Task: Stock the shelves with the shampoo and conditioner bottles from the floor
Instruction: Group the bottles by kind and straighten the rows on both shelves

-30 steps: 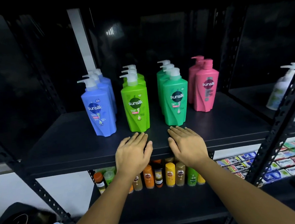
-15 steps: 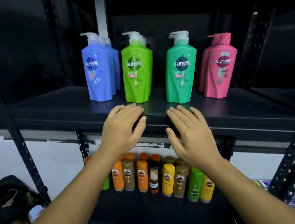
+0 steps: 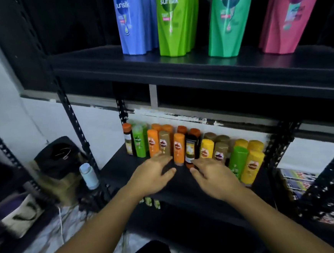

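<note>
Large Sunsilk pump bottles stand on the upper shelf (image 3: 177, 69): blue (image 3: 134, 29), lime green (image 3: 174, 26), teal green (image 3: 228, 25) and pink (image 3: 285, 21). The lower shelf (image 3: 197, 190) holds a row of several small bottles, among them an orange one (image 3: 179, 148), a yellow one (image 3: 252, 164) and a green one (image 3: 237, 158). My left hand (image 3: 154, 175) and my right hand (image 3: 214, 174) hover side by side over the lower shelf, in front of the small bottles. Both are empty, fingers loosely spread.
A white-capped bottle (image 3: 89, 175) stands on the floor left of the rack, beside a dark bag (image 3: 58, 156) and a pale bag (image 3: 23, 215). Black perforated uprights (image 3: 76, 131) frame the shelves. Flat packets (image 3: 298, 182) fill the rack at right.
My view has dropped from the upper shelf to the lower one. Both hands came off the upper shelf's front edge and moved down in front of the small bottles.
</note>
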`<state>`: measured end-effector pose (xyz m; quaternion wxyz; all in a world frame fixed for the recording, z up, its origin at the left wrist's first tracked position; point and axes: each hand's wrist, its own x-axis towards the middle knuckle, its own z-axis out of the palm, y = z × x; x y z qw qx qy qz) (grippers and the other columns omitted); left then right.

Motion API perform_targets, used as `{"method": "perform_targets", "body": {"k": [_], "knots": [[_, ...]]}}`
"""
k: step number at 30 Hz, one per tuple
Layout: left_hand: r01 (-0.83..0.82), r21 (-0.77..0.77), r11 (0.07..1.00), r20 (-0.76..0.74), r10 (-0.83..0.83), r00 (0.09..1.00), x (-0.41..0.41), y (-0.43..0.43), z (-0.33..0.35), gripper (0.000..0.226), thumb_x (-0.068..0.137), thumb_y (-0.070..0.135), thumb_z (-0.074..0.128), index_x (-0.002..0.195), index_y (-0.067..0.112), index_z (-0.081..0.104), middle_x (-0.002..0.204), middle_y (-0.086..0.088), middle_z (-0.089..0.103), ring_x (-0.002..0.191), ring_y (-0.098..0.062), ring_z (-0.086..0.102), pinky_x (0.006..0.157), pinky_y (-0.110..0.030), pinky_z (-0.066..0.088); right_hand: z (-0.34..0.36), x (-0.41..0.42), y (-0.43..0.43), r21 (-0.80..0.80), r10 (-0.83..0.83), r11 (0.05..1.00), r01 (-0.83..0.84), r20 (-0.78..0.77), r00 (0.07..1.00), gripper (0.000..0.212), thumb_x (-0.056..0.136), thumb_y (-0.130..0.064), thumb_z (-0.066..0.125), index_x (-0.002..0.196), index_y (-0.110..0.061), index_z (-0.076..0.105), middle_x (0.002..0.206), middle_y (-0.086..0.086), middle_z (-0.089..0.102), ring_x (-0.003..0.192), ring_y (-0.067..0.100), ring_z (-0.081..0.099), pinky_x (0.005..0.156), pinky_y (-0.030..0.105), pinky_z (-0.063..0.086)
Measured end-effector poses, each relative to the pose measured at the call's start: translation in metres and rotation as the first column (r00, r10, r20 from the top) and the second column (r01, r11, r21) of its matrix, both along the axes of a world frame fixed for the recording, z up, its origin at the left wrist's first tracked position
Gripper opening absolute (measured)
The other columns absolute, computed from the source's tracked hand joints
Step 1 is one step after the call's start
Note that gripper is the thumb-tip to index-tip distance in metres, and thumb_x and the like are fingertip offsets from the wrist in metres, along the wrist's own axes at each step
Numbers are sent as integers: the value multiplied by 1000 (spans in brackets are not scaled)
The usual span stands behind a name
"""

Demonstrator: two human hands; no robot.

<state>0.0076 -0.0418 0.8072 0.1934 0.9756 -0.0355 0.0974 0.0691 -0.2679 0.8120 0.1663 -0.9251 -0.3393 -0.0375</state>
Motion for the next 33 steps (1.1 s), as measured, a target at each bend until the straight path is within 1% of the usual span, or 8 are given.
{"method": "perform_targets", "body": {"k": [3,5,8,12,19,25,28,33], "knots": [[-33,29,999,-245,39,969,3,12,-29,64,100,56,49,155,26,41,161,2,40,153,-17,28,118,-40,36,-32,5,11,-86,-1,996,-12,-158,988,50,104,-51,36,140,-22,55,140,-1,59,130,22,51,107,39,42],[-42,46,998,-349,56,936,6,23,-45,66,100,56,49,157,25,38,162,-1,39,153,-18,29,119,-39,34,-51,6,20,-149,-42,989,-1,-279,959,56,103,-55,34,148,-23,48,151,-2,49,138,23,43,113,41,36],[-48,31,998,-452,57,890,9,43,-65,69,99,59,51,157,23,39,161,1,41,145,-17,42,116,-35,39,-76,9,37,-181,-102,983,29,-409,907,62,101,-60,32,150,-25,44,155,-2,45,141,24,41,115,44,35],[-41,17,999,-552,44,833,18,81,-88,70,99,58,52,157,22,39,161,1,41,144,-18,43,116,-34,38,-102,13,66,-214,-169,974,73,-471,866,64,100,-61,30,152,-25,40,158,-2,42,142,25,39,116,47,34],[60,-14,998,-586,-57,808,42,144,-120,68,101,54,53,156,18,39,159,-6,43,143,-23,43,113,-31,38,-135,14,117,-240,-296,951,195,-526,798,65,100,-61,31,154,-26,37,159,1,40,143,27,37,115,45,35],[149,-56,987,-591,-153,792,62,165,-142,67,101,55,51,157,21,37,160,-4,39,144,-22,41,112,-29,35,-150,14,138,-294,-389,918,264,-549,739,63,100,-61,31,155,-29,36,159,1,39,143,27,36,116,45,33],[189,-50,981,-585,-182,790,73,166,-152,67,101,57,51,156,22,38,160,-1,39,142,-21,43,111,-32,38,-156,18,140,-314,-403,911,268,-539,740,61,101,-60,31,154,-30,38,157,1,40,142,28,37,115,46,34],[206,-21,978,-519,-187,834,98,164,-183,66,99,58,51,154,22,42,156,1,42,137,-20,47,109,-38,44,-181,39,136,-305,-398,912,276,-488,777,61,102,-58,33,155,-28,37,158,1,39,143,26,36,115,44,34]]}}
